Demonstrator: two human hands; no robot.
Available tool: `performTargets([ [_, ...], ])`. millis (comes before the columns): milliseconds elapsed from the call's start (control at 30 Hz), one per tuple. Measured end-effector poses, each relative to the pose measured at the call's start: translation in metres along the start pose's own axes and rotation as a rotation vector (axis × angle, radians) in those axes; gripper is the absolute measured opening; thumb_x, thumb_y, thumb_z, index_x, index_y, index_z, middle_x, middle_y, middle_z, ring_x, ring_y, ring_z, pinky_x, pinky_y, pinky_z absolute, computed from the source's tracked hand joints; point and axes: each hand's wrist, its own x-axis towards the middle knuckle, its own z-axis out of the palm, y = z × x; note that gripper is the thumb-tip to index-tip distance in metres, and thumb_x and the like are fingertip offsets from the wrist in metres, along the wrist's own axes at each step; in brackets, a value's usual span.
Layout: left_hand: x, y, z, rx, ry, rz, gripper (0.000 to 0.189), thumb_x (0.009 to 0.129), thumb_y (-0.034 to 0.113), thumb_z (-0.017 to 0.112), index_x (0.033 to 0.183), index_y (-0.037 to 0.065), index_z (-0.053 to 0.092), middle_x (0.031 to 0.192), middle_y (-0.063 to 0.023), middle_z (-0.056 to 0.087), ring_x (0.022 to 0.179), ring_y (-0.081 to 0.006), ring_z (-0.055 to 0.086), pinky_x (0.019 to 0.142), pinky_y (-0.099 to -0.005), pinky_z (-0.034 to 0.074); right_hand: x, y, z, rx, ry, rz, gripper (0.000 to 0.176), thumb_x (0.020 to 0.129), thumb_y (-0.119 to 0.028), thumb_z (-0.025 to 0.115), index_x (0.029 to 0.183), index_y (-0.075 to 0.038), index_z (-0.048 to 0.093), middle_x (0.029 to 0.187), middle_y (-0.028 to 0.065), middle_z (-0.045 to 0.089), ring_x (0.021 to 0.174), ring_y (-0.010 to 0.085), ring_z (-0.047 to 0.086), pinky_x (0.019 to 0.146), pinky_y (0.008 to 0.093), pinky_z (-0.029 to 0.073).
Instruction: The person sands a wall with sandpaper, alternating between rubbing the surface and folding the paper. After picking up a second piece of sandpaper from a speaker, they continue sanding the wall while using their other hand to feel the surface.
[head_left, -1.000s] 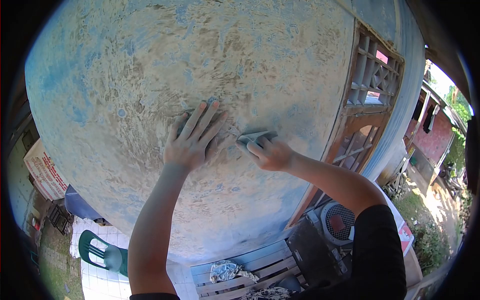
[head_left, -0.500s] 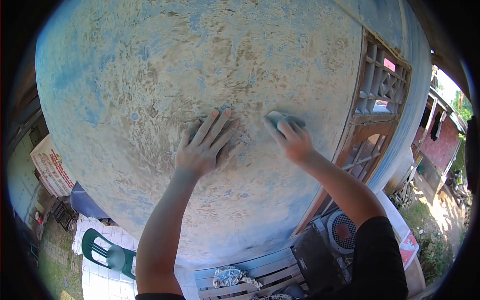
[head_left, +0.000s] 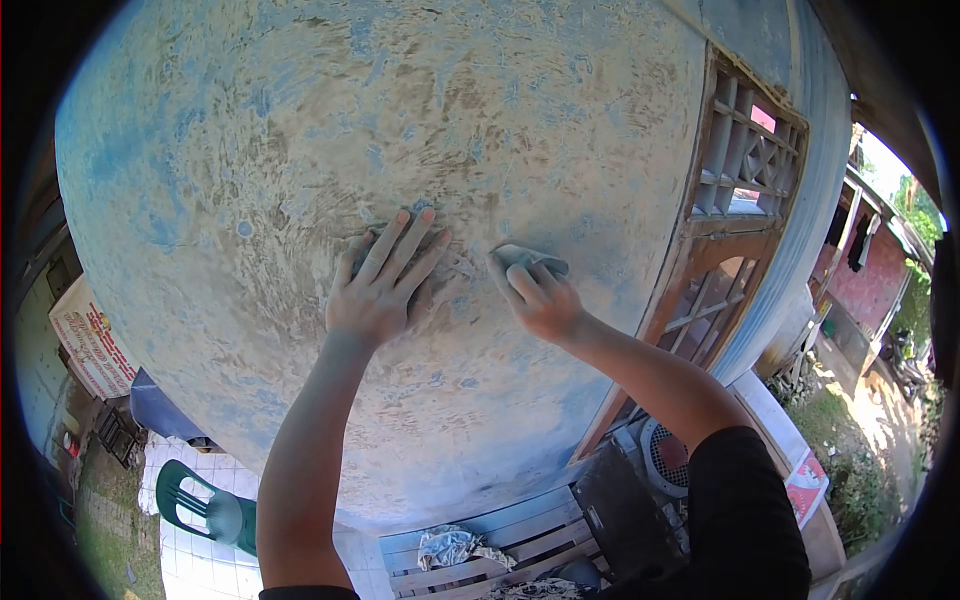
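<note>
A wall (head_left: 560,130) with patchy blue and beige paint fills the middle of the view. My left hand (head_left: 380,280) lies flat against it, fingers spread. To its right, my right hand (head_left: 540,295) presses a grey-green pad (head_left: 520,256) to the wall, its fingers bent over the pad. The two hands are apart, at about the same height. What the pad is made of cannot be made out.
A wooden window frame (head_left: 745,225) stands at the right. Below are a slatted bench (head_left: 545,545) with a crumpled cloth (head_left: 455,547), a dark panel (head_left: 625,510) and a round speaker grille (head_left: 668,458). A green chair (head_left: 228,518) and a printed box (head_left: 92,340) are at lower left.
My right hand has moved left along the wall with the pad, closer to my left hand. The whole view has shifted slightly, while my left hand stays at the same patch of wall.
</note>
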Motion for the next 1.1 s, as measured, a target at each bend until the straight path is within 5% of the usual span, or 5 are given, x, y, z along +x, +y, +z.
performTargets([
  [267, -0.002, 0.004, 0.003, -0.015, 0.037, -0.020, 0.052, 0.100, 0.038, 0.060, 0.151, 0.035, 0.058, 0.166, 0.0053, 0.045, 0.152, -0.0166, 0.042, 0.119, -0.0428, 0.037, 0.006, 0.029, -0.002, -0.053, -0.037, 0.131, 0.046, 0.092, -0.010, 0.067, 0.138, -0.006, 0.068, 0.097, 0.0055, 0.050, 0.077, 0.0186, 0.062, 0.052, 0.0312, 0.057],
  [467, 0.001, 0.002, -0.002, 0.071, 0.001, -0.007, 0.052, 0.100, 0.042, 0.061, 0.151, 0.038, 0.056, 0.168, 0.0088, 0.041, 0.152, -0.0123, 0.040, 0.113, -0.0411, 0.045, 0.006, 0.008, -0.007, 0.141, -0.051, -0.216, 0.047, 0.091, -0.007, 0.067, 0.138, -0.005, 0.068, 0.099, 0.0032, 0.051, 0.076, 0.0157, 0.064, 0.051, 0.0295, 0.057],
  [633, -0.001, 0.003, 0.005, 0.013, 0.068, -0.023, 0.052, 0.098, 0.040, 0.062, 0.150, 0.038, 0.057, 0.168, 0.0081, 0.042, 0.151, -0.0131, 0.041, 0.112, -0.0421, 0.046, 0.018, 0.025, 0.003, -0.014, 0.049, 0.177, 0.049, 0.090, -0.010, 0.069, 0.139, -0.005, 0.068, 0.095, 0.0022, 0.051, 0.071, 0.0143, 0.063, 0.051, 0.0288, 0.057],
  [800, -0.002, 0.005, -0.001, 0.041, 0.011, -0.021, 0.052, 0.098, 0.040, 0.063, 0.149, 0.038, 0.058, 0.168, 0.0079, 0.042, 0.151, -0.0136, 0.042, 0.112, -0.0419, 0.047, 0.004, -0.005, -0.012, 0.128, -0.076, -0.232, 0.049, 0.089, -0.012, 0.070, 0.138, -0.006, 0.069, 0.100, 0.0015, 0.053, 0.078, 0.0158, 0.064, 0.053, 0.0324, 0.058],
  [1100, -0.001, 0.004, 0.001, -0.003, 0.047, -0.027, 0.053, 0.097, 0.036, 0.062, 0.149, 0.036, 0.058, 0.168, 0.0077, 0.042, 0.151, -0.0139, 0.042, 0.112, -0.0429, 0.047, 0.005, -0.008, -0.008, 0.123, -0.038, -0.025, 0.051, 0.086, -0.008, 0.071, 0.137, -0.003, 0.069, 0.101, 0.0014, 0.054, 0.079, 0.0159, 0.064, 0.052, 0.0281, 0.057],
])
